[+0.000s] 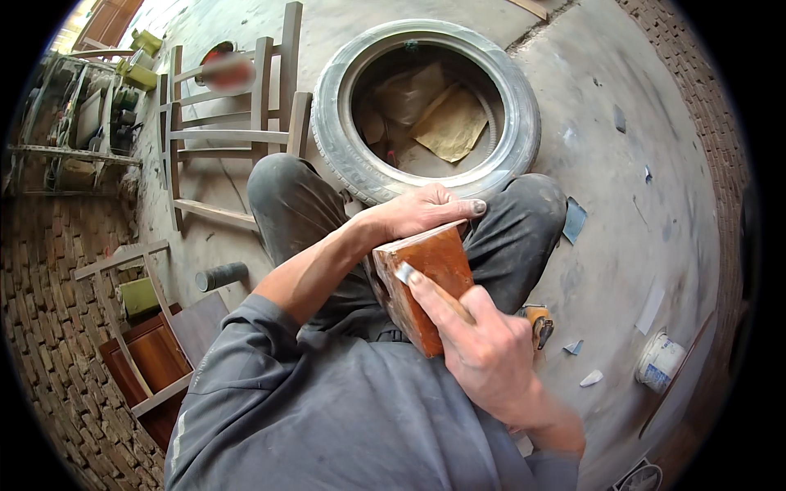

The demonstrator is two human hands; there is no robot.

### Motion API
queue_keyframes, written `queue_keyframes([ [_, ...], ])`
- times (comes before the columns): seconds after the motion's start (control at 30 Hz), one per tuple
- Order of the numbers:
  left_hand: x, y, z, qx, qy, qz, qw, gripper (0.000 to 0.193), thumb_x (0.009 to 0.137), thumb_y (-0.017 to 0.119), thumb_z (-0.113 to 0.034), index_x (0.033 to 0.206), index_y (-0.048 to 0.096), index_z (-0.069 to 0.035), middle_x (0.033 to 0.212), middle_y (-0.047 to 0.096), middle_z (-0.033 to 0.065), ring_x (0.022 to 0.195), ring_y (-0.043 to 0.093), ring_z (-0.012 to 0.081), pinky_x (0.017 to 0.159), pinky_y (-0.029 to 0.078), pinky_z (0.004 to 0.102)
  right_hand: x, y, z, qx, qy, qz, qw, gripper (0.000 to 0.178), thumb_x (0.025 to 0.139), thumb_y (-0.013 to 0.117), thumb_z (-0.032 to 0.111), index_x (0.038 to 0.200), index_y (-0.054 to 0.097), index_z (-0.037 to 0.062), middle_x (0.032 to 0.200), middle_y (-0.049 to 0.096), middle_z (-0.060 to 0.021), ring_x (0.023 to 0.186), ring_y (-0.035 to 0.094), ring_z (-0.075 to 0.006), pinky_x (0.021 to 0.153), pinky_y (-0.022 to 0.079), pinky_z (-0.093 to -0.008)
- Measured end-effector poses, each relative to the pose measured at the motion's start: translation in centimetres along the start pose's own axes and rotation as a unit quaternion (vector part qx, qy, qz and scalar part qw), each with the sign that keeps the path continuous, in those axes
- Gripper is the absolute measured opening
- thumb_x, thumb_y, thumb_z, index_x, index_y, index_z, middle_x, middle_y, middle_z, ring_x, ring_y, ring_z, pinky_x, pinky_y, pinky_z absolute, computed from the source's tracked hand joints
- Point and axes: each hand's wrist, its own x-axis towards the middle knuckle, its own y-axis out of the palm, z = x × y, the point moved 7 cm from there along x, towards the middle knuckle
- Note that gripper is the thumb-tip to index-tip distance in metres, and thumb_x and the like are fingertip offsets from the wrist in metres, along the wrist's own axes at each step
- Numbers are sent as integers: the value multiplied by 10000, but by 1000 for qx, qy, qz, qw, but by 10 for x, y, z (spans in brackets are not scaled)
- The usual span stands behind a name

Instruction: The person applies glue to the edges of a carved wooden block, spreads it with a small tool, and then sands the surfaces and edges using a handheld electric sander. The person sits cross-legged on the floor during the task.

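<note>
A reddish-brown wooden piece [446, 260], glossy on its upper face and pale along its edges, rests tilted over my lap. My left hand [426, 209] is closed over its far end, the thumb lying along the edge. In my right hand [491, 348] is a small wooden-handled scraper [404, 272]. Its short, bright metal tip meets the face of the wood near the left edge, and my index finger presses along the handle. The end of the handle is hidden inside my fist.
Beyond my knees lies a tire [323, 106] with crumpled sandpaper-like sheets [450, 123] inside. Bare wooden chair frames [221, 135] stand at left, near a dark cylinder [221, 277]. To the right are a yellow-and-black tool [539, 323], a white bucket [660, 362] and scattered scraps [575, 221].
</note>
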Motion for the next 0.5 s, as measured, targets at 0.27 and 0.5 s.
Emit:
queue_keyframes([
  [0.27, -2, -10, -2, 16, -19, -2, 1000, 606, 1098, 577, -502, 629, 599, -118, 586, 448, -81, 576, 383, 50, 535, 342, 280, -19, -3, -3, -4, 21, -23, 1000, 710, 792, 761, 23, 1458, 674, 251, 760, 408, -25, 508, 541, -194, 486, 500, -364],
  [0.5, 7, 0, 2, 30, -11, 10, 999, 608, 1092, 590, -506, 609, 568, -137, 587, 424, -91, 586, 355, 46, 541, 333, 294, -13, 5, -1, 2, 38, -27, 999, 729, 776, 749, -27, 1448, 681, 248, 758, 418, -34, 502, 532, -213, 481, 490, -375],
])
